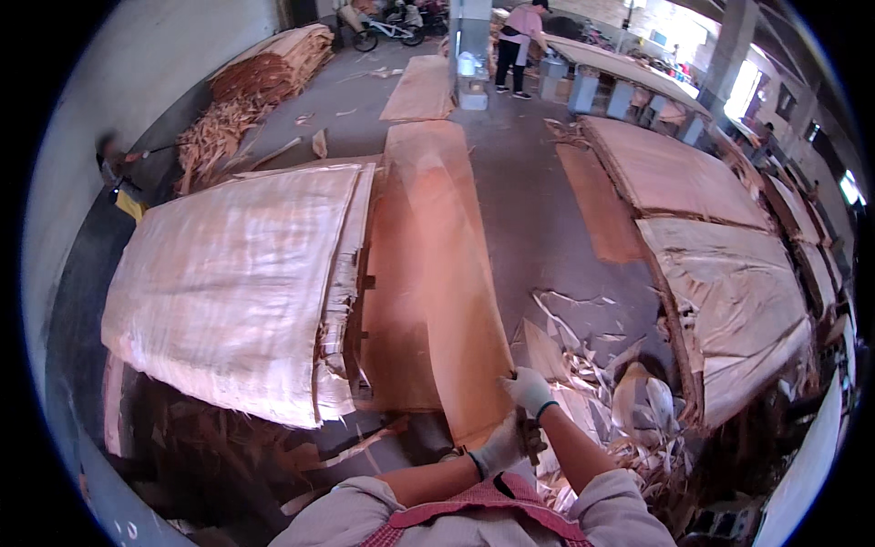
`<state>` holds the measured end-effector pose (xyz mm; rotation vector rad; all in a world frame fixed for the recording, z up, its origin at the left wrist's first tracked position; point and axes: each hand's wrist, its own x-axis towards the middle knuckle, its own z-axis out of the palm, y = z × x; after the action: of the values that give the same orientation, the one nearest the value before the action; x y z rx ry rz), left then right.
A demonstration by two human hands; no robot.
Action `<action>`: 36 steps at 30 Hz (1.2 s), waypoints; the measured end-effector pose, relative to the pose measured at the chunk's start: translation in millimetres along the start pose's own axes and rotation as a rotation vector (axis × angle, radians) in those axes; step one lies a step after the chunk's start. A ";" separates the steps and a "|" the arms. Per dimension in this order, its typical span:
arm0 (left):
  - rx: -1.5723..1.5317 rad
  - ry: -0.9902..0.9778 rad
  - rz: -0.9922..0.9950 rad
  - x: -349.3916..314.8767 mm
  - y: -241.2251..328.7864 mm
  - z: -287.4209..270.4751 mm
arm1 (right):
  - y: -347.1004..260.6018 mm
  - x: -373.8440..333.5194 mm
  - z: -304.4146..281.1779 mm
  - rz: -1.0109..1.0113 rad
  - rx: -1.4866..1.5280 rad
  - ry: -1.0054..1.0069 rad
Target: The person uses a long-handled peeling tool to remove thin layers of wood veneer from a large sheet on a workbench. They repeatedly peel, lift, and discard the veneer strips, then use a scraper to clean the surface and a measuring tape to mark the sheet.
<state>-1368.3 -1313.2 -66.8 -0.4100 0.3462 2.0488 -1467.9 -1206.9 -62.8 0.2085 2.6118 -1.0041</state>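
Note:
A long, narrow orange-tan wood veneer sheet [469, 337] stretches away from me, partly overlapping another veneer sheet [396, 301] on its left. My right hand [529, 390], in a white glove, is closed on the near right edge of the top sheet. Close to my body, my left hand [499, 448], also gloved, is closed at the sheet's near corner; its fingertips are partly hidden. Just right of it is a small brownish object [532, 438] that I cannot make out.
Large veneer stacks stand left [228, 283] and right [729, 301]. Torn veneer scraps [647, 419] litter the floor at my right. A pillar [470, 46] rises ahead. A person [519, 41] works at a long table [629, 68]; another person [114, 164] is far left.

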 end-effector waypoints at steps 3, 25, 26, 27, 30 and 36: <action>0.081 0.042 -0.088 -17.1 -18.4 52.8 | 29.8 -25.3 -3.8 0.091 -0.016 0.169; 1.364 0.129 -0.222 51.8 -190.8 -38.4 | 224.0 -552.2 -126.7 0.586 -0.224 0.823; 1.273 0.201 -0.134 63.0 -223.6 -16.4 | 234.1 -575.1 -127.0 0.604 -0.207 0.856; 1.253 0.224 -0.194 77.1 -246.0 -4.2 | 241.5 -596.1 -127.0 0.623 -0.192 0.888; 1.129 0.080 -0.364 116.3 -337.0 25.2 | 269.2 -659.3 -131.5 0.709 -0.166 1.005; 1.008 -0.136 -0.263 147.2 -483.9 59.0 | 338.0 -761.6 -137.9 0.830 -0.052 1.143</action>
<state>-1022.0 -942.6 -112.3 0.2903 1.0947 1.4042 -706.8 -876.6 95.3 2.1542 2.8129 -0.5288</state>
